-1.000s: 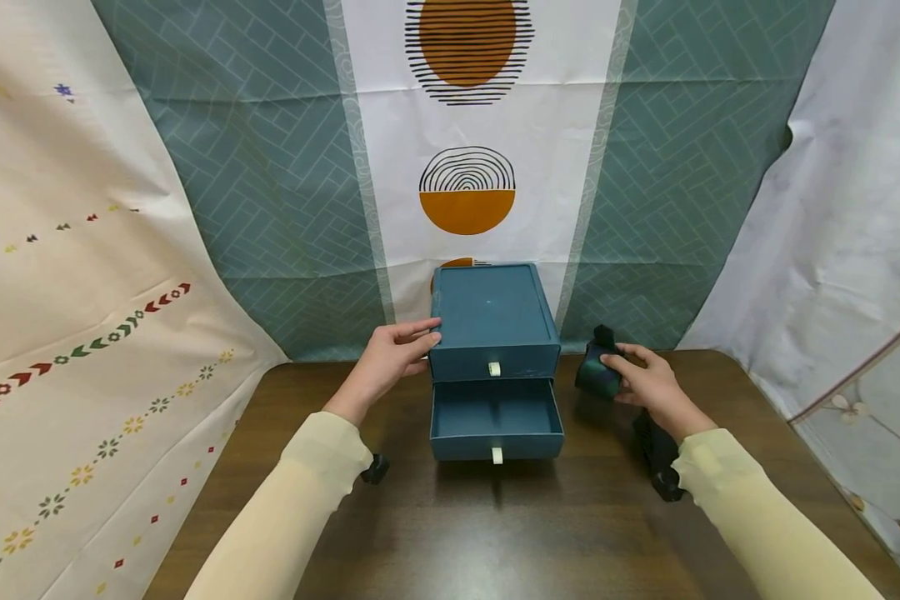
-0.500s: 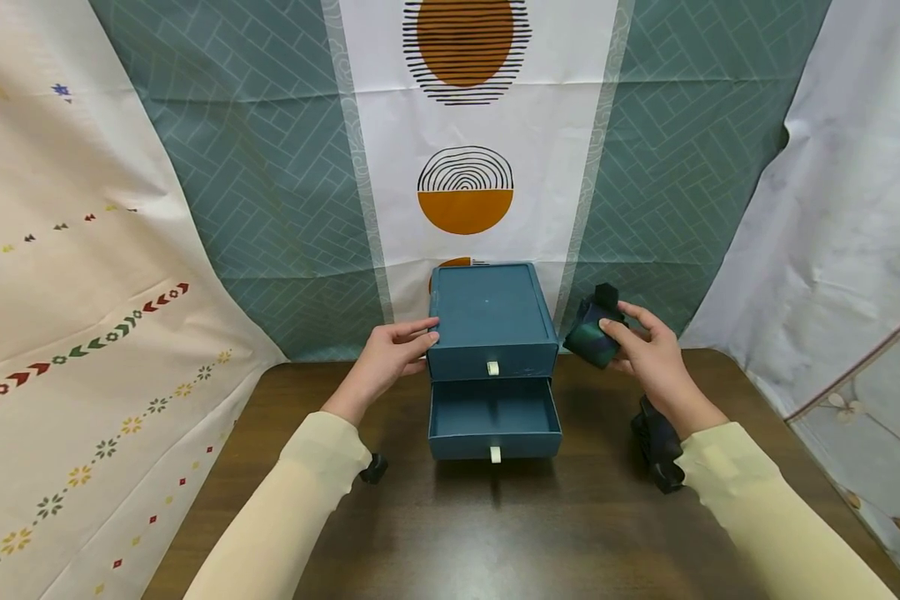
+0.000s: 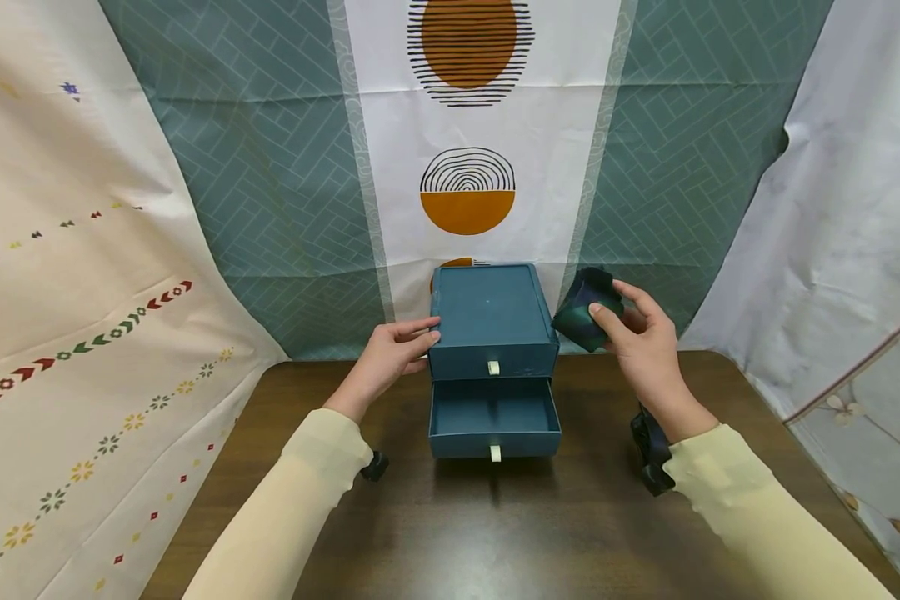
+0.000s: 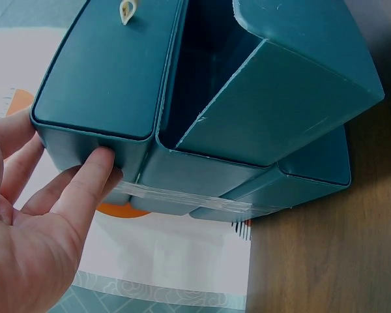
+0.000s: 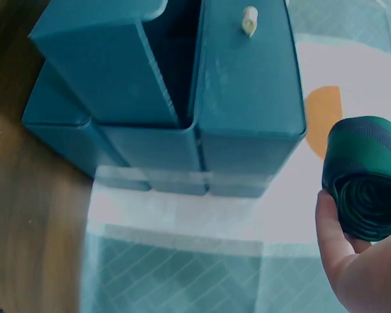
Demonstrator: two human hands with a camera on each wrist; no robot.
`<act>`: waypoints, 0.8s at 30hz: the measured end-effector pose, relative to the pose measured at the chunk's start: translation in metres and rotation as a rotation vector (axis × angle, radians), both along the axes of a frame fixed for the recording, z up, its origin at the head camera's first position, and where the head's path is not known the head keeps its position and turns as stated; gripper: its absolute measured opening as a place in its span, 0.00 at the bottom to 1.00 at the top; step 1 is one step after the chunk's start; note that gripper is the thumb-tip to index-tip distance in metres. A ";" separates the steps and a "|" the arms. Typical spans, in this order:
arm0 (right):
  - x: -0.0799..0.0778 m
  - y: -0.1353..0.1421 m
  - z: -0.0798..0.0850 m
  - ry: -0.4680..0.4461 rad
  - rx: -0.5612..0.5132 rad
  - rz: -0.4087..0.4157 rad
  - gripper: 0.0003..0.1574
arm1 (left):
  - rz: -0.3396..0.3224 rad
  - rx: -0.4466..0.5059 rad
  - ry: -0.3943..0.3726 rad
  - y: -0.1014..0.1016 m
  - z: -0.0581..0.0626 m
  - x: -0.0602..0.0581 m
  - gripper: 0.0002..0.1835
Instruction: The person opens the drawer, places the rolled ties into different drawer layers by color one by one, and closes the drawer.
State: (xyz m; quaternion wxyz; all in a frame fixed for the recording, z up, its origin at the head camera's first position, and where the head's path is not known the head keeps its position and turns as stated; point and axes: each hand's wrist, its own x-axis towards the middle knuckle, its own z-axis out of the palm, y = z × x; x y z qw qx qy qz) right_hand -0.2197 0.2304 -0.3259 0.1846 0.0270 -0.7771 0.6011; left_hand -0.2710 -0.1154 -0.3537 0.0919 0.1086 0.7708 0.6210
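Since your left hand (image 3: pixel 390 358) rests extended fingers on the cabinet (image 3: pixel 491 304), clasping nothing, it presumably steadies the body while the middle drawer (image 3: pixel 457 447) stands pulled out. Your right hand (image 3: pixel 645 350) pinches the roll of cloth (image 3: pixel 588 308) between thumb and fingers, likely to keep its coil wound; the roll is held clear of the table (image 3: pixel 495 533), near the cabinet's right side. Below and left of that grip lies the drawer's mouth, its rear covered by the closed top drawer (image 3: pixel 457 363). Behind both hands: a patterned curtain (image 3: pixel 690 167).
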 end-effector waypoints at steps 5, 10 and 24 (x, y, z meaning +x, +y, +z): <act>0.008 -0.014 0.008 0.057 0.007 0.055 0.32 | 0.006 0.003 -0.004 0.001 0.000 0.000 0.23; 0.021 -0.037 0.020 0.083 0.059 0.111 0.30 | 0.004 -0.002 -0.012 0.001 0.001 0.000 0.23; 0.037 -0.090 0.003 0.050 0.121 0.399 0.28 | -0.018 0.030 0.003 -0.001 -0.003 -0.001 0.23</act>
